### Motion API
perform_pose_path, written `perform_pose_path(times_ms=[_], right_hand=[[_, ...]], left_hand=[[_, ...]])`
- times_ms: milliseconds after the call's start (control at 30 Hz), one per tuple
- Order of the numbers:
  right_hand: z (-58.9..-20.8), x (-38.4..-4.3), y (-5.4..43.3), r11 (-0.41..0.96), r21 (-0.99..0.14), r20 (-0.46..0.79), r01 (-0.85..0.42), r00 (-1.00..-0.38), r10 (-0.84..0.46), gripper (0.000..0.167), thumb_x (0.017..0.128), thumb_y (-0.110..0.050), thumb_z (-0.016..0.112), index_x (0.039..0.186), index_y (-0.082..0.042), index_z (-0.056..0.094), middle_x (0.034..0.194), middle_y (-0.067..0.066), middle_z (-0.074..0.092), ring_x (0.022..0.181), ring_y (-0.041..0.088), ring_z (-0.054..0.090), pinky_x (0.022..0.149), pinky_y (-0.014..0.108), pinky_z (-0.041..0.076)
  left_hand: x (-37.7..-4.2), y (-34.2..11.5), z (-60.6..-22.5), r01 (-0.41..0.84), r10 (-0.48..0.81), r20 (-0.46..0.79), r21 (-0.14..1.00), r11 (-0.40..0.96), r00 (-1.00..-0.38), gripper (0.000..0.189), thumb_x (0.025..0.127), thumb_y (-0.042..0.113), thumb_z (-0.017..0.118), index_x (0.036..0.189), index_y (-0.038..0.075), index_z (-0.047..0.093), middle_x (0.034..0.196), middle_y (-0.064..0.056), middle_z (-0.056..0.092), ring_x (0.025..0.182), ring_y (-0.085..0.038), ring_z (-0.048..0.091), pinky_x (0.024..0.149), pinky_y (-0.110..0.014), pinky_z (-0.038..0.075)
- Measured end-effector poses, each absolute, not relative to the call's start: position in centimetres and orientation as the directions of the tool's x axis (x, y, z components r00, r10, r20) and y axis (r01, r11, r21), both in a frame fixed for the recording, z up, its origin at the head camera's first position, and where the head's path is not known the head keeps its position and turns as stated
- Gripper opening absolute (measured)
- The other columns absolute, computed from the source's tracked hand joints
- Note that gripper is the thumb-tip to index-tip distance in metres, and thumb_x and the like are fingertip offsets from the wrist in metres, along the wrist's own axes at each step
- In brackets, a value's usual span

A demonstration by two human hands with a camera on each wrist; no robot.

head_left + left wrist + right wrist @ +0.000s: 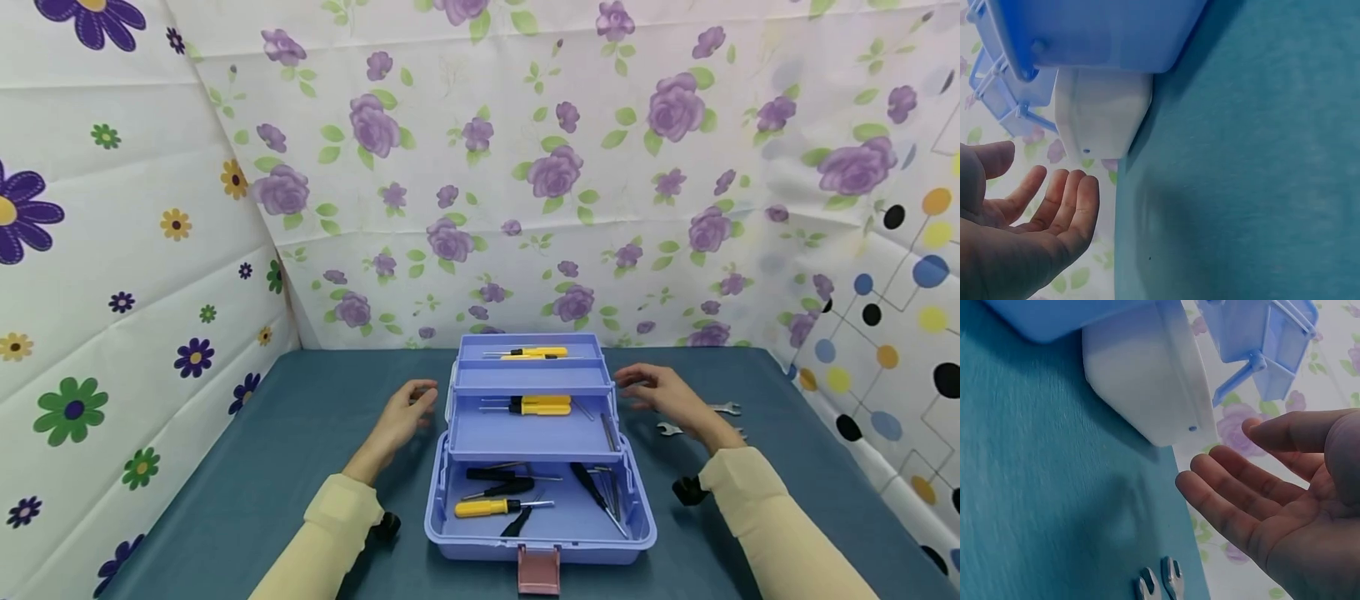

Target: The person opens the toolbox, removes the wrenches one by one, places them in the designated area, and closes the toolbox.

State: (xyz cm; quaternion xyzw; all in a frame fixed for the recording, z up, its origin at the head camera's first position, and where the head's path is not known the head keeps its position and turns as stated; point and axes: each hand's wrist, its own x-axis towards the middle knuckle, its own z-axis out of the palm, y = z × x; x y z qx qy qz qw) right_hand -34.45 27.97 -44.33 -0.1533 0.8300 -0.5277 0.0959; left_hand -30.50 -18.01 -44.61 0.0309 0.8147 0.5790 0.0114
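A lavender-blue toolbox (468,550) stands with its stepped trays folded out. My left hand (401,417) hovers just left of the trays, fingers loosely bent around nothing. On the opposite side my right hand (671,400) is held near the tray edge, likewise holding nothing. Both wrist views show a white lid (1104,112) hanging behind the box, close to the fingertips. Yellow-handled screwdrivers lie in the top tray (472,375) and the middle tray (487,437). In the bottom compartment are a yellow screwdriver (487,507) and several black-handled tools (588,483).
Beyond the right hand, metal wrenches (671,429) lie on the blue-green tabletop (300,467), partly covered by the forearm. A pink latch (538,571) hangs down at the box front. Patterned cloth (450,167) encloses the table's back and sides.
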Motion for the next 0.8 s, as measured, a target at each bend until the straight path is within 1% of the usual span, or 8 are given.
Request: perform_pose_path(times_ms=[200, 367, 500, 600, 800], right_hand=[[-44.9, -34.3, 27.4, 0.369, -0.921, 0.000, -0.125, -0.947, -0.322, 0.046, 0.110, -0.009, 0.052, 0.154, 0.002, 0.043, 0.150, 0.030, 0.047, 0.136, 0.047, 0.049, 0.107, 0.059, 0.048], [-45.3, -34.3, 27.3, 0.333, -0.934, 0.011, -0.126, -0.945, -0.326, 0.053, 0.111, -0.008, 0.049, 0.160, 0.004, 0.032, 0.156, 0.032, 0.039, 0.144, 0.049, 0.039, 0.115, 0.059, 0.040], [-45.6, -34.5, 27.4, 0.298, -0.949, -0.009, -0.101, -0.937, -0.349, 0.056, 0.112, -0.010, 0.045, 0.162, 0.004, 0.024, 0.161, 0.034, 0.031, 0.149, 0.050, 0.031, 0.119, 0.061, 0.033], [-45.9, -34.6, 27.3, 0.276, -0.959, -0.035, -0.067, -0.937, -0.347, 0.058, 0.113, -0.012, 0.044, 0.163, 0.004, 0.020, 0.162, 0.034, 0.028, 0.150, 0.050, 0.028, 0.120, 0.062, 0.030], [-46.6, -35.3, 26.7, 0.250, -0.968, -0.084, 0.004, -0.946, -0.312, 0.062, 0.113, -0.021, 0.048, 0.164, 0.001, 0.020, 0.164, 0.031, 0.026, 0.150, 0.046, 0.031, 0.120, 0.059, 0.033]], left_hand=[[-31.5, -18.4, -44.4, 0.041, 0.079, 0.016, 0.943, 0.329, -0.997, 0.046, 0.113, 0.028, 0.048, 0.150, 0.000, 0.049, 0.138, -0.027, 0.052, 0.129, -0.045, 0.055, 0.105, -0.058, 0.049], [-32.2, -18.8, -44.7, 0.013, 0.129, -0.030, 0.948, 0.318, -0.991, 0.051, 0.115, 0.028, 0.043, 0.158, 0.002, 0.038, 0.152, -0.029, 0.042, 0.141, -0.046, 0.045, 0.113, -0.060, 0.042], [-32.9, -18.6, -45.2, -0.019, 0.154, -0.061, 0.965, 0.260, -0.986, 0.054, 0.116, 0.028, 0.038, 0.162, 0.000, 0.029, 0.161, -0.029, 0.033, 0.147, -0.045, 0.038, 0.117, -0.059, 0.037], [-33.5, -18.2, -45.5, -0.037, 0.153, -0.072, 0.975, 0.220, -0.986, 0.056, 0.116, 0.027, 0.037, 0.163, 0.000, 0.025, 0.162, -0.028, 0.033, 0.149, -0.043, 0.036, 0.118, -0.058, 0.036], [-34.3, -17.5, -45.6, -0.056, 0.150, -0.088, 0.977, 0.208, -0.985, 0.056, 0.116, 0.027, 0.038, 0.163, -0.001, 0.025, 0.164, -0.027, 0.032, 0.149, -0.042, 0.035, 0.117, -0.056, 0.038]])
